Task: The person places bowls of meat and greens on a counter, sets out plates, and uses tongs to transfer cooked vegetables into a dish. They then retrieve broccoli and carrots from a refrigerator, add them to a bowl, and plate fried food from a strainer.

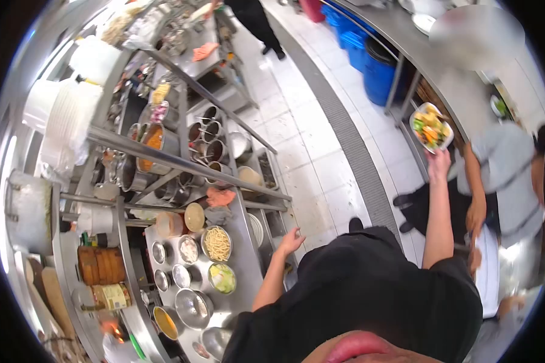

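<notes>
My right hand (438, 162) holds a white dish (431, 128) of mixed food, with orange, green and yellow pieces, out at the right beside the steel counter. My left hand (292, 240) hangs near the edge of the left steel counter (239, 242), its fingers partly apart and nothing seen in it. On that counter, closest to my left hand, stand a bowl of pale noodle-like strips (217, 244) and a bowl of light green slices (222, 277). A metal mixing bowl (193, 307) sits farther down.
A co-worker in a grey shirt (502, 175) stands close at the right. Another person in dark trousers (257, 21) is at the top. Blue bins (378, 75) stand under the right counter (399, 30). Metal shelf rails (188, 163) cross the left. A grey mat strip (339, 115) runs along the tiled floor.
</notes>
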The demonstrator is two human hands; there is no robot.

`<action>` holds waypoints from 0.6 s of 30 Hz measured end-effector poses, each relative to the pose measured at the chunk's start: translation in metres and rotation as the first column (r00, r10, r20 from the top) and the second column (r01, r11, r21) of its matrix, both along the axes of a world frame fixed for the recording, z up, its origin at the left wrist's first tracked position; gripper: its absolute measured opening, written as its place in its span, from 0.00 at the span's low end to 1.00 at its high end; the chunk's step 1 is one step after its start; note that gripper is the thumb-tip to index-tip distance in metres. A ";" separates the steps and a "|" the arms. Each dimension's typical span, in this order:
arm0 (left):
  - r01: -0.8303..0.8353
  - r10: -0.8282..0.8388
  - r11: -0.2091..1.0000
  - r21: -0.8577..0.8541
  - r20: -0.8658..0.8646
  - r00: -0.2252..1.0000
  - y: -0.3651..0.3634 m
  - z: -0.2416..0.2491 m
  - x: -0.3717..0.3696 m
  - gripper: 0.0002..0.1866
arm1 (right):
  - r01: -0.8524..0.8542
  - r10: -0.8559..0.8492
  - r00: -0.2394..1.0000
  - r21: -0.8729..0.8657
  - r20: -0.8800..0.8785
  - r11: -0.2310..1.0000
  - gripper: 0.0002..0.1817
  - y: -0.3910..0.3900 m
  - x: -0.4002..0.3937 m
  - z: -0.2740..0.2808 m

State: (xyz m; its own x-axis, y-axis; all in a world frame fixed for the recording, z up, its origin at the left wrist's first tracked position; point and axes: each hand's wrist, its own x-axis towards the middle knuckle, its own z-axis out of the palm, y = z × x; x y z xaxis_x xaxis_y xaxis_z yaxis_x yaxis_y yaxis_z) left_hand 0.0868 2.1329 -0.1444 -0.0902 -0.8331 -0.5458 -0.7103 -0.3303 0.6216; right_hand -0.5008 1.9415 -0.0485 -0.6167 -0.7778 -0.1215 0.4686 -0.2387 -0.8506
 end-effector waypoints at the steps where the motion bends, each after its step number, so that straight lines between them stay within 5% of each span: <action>1: -0.046 0.047 0.999 -0.010 0.098 0.994 0.008 -0.015 0.016 0.35 | 0.056 -0.055 0.998 -0.017 0.027 0.998 0.22 -0.018 -0.018 -0.010; 3: -0.180 0.212 0.972 -0.153 0.233 0.949 0.026 -0.073 0.031 0.32 | 0.193 -0.193 0.981 -0.014 0.002 0.981 0.23 -0.077 -0.068 0.007; 4: -0.239 0.198 0.965 0.103 0.305 0.932 0.031 -0.045 0.028 0.30 | 0.247 -0.247 0.969 -0.030 -0.003 0.969 0.23 -0.097 -0.096 -0.002; 5: -0.311 0.280 0.948 0.069 0.281 0.918 0.052 -0.054 0.032 0.29 | 0.301 -0.302 0.953 -0.043 -0.007 0.953 0.22 -0.118 -0.116 -0.011; 6: -0.130 0.091 0.982 0.135 0.265 0.960 0.072 -0.100 0.054 0.24 | 0.357 -0.356 0.934 -0.050 0.021 0.933 0.21 -0.131 -0.127 -0.001; 7: 0.448 -0.435 0.894 0.028 0.298 0.850 0.092 -0.126 0.063 0.21 | 0.409 -0.407 0.912 -0.050 0.048 0.911 0.21 -0.142 -0.136 0.006; 11: -0.036 -0.005 0.886 0.463 0.087 0.996 0.089 -0.107 0.030 0.20 | 0.513 -0.504 0.849 -0.022 0.162 0.858 0.17 -0.211 -0.257 -0.063; 12: -0.063 0.025 0.868 0.492 0.083 0.996 0.072 -0.108 0.025 0.20 | 0.557 -0.326 0.738 0.261 -0.591 0.788 0.18 -0.211 -0.271 -0.070; 13: -0.076 0.041 0.855 0.513 0.079 0.996 0.053 -0.110 0.020 0.20 | 0.724 0.226 0.291 0.368 -0.930 0.583 0.22 -0.207 -0.287 -0.071; 15: -0.052 0.025 0.842 0.538 0.056 0.998 0.003 -0.117 0.017 0.19 | 0.777 0.256 0.243 0.346 -0.936 0.526 0.29 -0.208 -0.297 -0.067; 16: -0.017 -0.010 0.844 0.536 0.047 0.999 -0.031 -0.120 0.018 0.19 | 0.749 0.147 0.182 0.234 -0.972 0.620 0.30 -0.209 -0.298 -0.067; 17: 0.022 -0.045 0.849 0.527 0.031 0.998 -0.066 -0.123 0.021 0.19 | 0.765 0.264 0.155 0.285 -0.952 0.577 0.29 -0.204 -0.298 -0.065; 18: 0.087 -0.110 0.860 0.503 0.016 0.994 -0.107 -0.126 0.025 0.19 | 0.666 0.221 0.172 0.278 -0.960 0.692 0.29 -0.203 -0.356 -0.121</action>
